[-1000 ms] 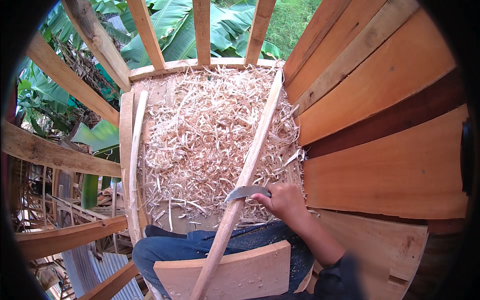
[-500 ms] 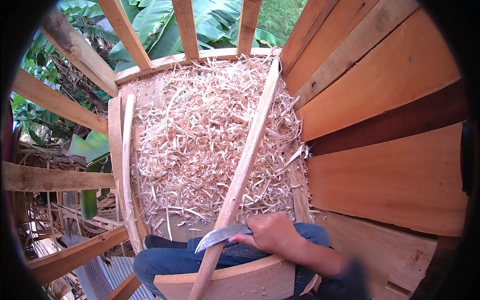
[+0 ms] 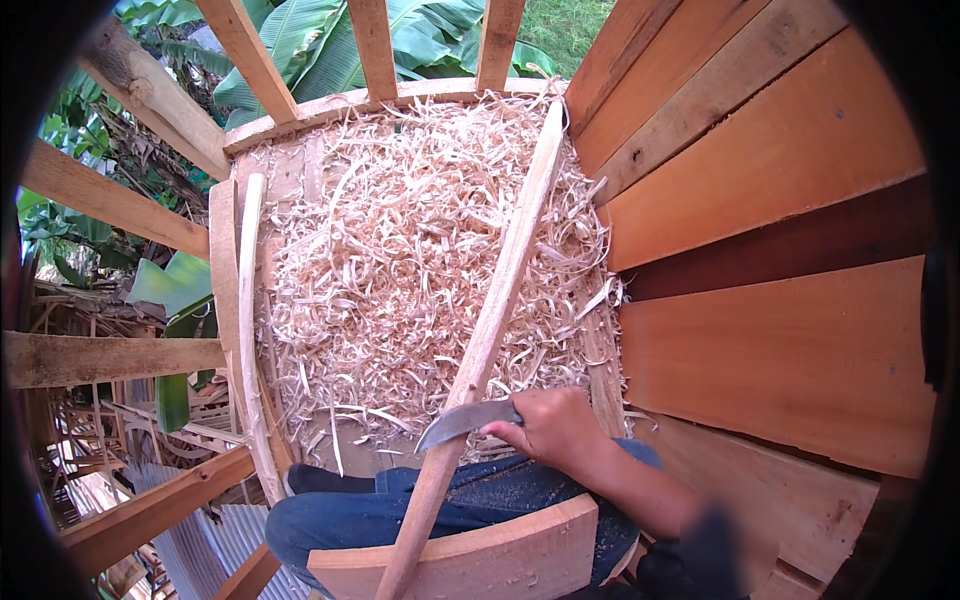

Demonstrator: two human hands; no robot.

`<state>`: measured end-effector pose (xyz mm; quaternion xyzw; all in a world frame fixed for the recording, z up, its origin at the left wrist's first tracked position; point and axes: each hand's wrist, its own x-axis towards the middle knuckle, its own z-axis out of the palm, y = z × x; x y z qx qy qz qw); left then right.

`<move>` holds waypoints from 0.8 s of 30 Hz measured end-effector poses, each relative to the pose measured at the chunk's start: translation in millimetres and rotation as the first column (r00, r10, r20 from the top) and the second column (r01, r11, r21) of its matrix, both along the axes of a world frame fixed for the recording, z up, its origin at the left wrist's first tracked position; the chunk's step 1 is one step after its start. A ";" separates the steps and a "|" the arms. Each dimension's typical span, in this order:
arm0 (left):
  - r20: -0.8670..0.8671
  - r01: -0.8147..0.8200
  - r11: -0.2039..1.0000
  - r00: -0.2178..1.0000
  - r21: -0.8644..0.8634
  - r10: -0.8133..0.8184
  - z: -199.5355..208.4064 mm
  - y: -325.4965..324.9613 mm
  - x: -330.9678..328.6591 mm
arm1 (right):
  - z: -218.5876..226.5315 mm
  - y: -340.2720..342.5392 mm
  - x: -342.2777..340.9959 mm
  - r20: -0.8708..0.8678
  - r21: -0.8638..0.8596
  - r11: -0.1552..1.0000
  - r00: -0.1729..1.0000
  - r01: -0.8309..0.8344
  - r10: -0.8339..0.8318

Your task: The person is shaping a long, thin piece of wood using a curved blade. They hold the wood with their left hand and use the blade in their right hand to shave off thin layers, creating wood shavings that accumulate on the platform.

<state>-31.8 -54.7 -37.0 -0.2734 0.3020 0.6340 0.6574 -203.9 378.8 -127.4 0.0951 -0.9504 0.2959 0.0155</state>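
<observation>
My right hand (image 3: pixel 548 424) is closed round the handle of a knife with a broad, curved grey blade (image 3: pixel 468 422). The blade lies across a long, squared wooden stick (image 3: pixel 490 325), pointing left. From the lower edge the stick slants away to the far right, its far end near the corner of the platform. Its near part passes over a wooden board (image 3: pixel 470 550) set across my lap, above my legs in blue trousers (image 3: pixel 330 520). My left hand is out of view, and the stick's near end runs out of the picture.
Curled wood shavings (image 3: pixel 420 260) cover much of the platform. A second pale stick (image 3: pixel 250 300) lies along the left edge. Upright slats (image 3: pixel 370 50) rail the far and left sides, banana leaves (image 3: pixel 300 65) beyond. A plank wall (image 3: pixel 770 350) rises on the right.
My right hand and the knife have moved away from me, farther up along the stick. The stick stays at much the same slant.
</observation>
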 end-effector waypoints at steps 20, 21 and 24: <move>0.114 -0.051 0.997 0.992 -0.051 0.056 30.5 -21.5 32.8 | 1.2 -1.5 -5.5 -0.217 -0.142 0.948 0.944 -0.284 0.250; 0.079 -0.041 0.998 0.996 -0.052 0.045 29.8 -24.4 37.1 | 2.9 -7.1 -5.3 -0.171 -0.181 0.948 0.958 -0.261 0.231; 0.018 -0.063 0.997 0.998 -0.052 0.064 26.4 -28.7 48.6 | -5.6 0.9 -9.7 0.117 -0.133 0.966 0.971 0.223 -0.208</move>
